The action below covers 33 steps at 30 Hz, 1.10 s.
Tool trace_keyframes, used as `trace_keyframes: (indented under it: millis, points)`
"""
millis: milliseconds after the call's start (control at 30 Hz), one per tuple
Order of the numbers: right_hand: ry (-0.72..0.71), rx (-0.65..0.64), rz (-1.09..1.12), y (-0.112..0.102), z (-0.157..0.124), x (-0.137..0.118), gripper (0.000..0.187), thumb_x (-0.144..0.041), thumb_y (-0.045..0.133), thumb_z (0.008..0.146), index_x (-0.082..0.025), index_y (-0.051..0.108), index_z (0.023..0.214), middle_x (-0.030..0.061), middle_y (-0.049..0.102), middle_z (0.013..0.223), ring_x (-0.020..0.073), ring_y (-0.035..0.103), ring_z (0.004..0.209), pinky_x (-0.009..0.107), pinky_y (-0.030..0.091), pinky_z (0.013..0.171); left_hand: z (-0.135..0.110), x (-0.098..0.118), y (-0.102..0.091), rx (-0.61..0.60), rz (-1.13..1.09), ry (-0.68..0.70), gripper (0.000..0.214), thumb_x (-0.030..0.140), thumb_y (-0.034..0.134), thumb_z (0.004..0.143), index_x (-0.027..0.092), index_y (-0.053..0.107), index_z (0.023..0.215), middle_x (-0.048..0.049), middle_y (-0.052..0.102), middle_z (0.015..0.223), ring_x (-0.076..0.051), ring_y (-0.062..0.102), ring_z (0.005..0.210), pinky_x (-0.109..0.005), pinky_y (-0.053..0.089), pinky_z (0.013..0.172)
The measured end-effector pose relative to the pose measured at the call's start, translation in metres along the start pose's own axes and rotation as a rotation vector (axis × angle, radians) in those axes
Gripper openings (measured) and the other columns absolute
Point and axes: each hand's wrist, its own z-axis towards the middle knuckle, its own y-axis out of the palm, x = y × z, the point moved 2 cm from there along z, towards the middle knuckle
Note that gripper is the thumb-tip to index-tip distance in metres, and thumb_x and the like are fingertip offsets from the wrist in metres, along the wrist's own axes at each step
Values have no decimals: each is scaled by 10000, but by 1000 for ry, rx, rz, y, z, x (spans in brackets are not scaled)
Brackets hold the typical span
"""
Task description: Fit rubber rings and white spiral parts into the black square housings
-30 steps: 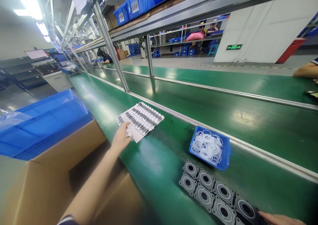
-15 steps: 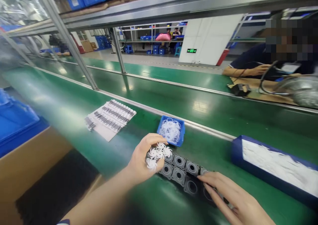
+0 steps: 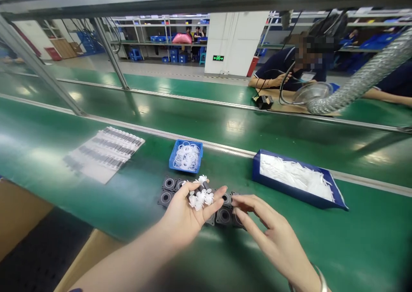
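My left hand point(image 3: 185, 214) is palm up, cupped around a handful of small white impellers point(image 3: 201, 199) with curved blades; some dark grey shafts show among them. It is above two rows of black square housings point(image 3: 224, 216) with round rings in the middle, and covers part of them. My right hand point(image 3: 268, 229) hovers at the right end of the rows. Its thumb and forefinger are a little apart, and I see nothing between them. Just behind the left hand, a small blue bin point(image 3: 186, 155) holds white rings point(image 3: 186, 154).
On the left lies a pale sheet point(image 3: 104, 156) with rows of white-ended dark shafts. A long blue box point(image 3: 298, 180) of white parts stands at the right. Metal rails and posts run behind. Across the bench a co-worker point(image 3: 289, 66) sits near a silver duct point(image 3: 363, 75).
The view has swung right, so the bench things appear further left. My left hand has opened its fingers wider under the impellers. My right hand has come closer to it.
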Motion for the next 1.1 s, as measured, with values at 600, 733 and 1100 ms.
trace_keyframes:
  millis: [600, 733, 1100]
  points:
    - [246, 344, 171, -12, -15, 34, 195, -325, 637, 899, -210, 657, 1055, 47, 690, 939, 158, 668, 791, 300, 571, 737, 4, -23, -29, -129, 713, 121, 343, 203, 761, 753, 156, 568, 1032, -100, 689, 1012, -246, 637, 1006, -439, 567, 865]
    - [145, 205, -104, -9, -5, 56, 183, -326, 573, 937, -219, 654, 1061, 58, 696, 983, 180, 664, 865, 355, 562, 823, 3, -16, -30, -83, 678, 156, 335, 211, 801, 715, 155, 620, 991, -58, 663, 950, -192, 620, 904, -437, 579, 864]
    - [-31, -114, 119, 7, -10, 6, 410, -305, 674, 881, -275, 563, 1275, 47, 630, 1042, 162, 624, 875, 299, 555, 774, 7, -26, -27, -178, 879, 191, 271, 140, 763, 703, 162, 621, 934, -14, 643, 849, -142, 585, 796, -246, 478, 723]
